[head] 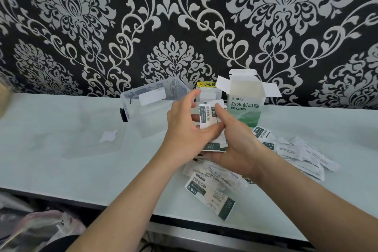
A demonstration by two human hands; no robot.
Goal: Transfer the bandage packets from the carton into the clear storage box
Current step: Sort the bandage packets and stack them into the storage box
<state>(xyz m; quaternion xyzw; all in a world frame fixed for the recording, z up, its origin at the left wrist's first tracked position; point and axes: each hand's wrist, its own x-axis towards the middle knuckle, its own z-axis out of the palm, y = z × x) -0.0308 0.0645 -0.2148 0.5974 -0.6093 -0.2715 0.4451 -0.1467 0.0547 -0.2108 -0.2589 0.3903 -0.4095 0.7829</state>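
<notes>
Gripping a stack of bandage packets (207, 117), the left hand (184, 131) and right hand (237, 143) curl their fingers (222, 113) round it. The carton (246, 106) stands behind.

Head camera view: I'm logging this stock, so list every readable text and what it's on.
"防水创口贴": carton, front face.
"防水创口贴": held packet.
"防水创口贴": nearest loose packet.
"小心触": yellow sticker behind the carton; the rest is hidden.
All smaller print on the carton and packets is too small to read.
</notes>
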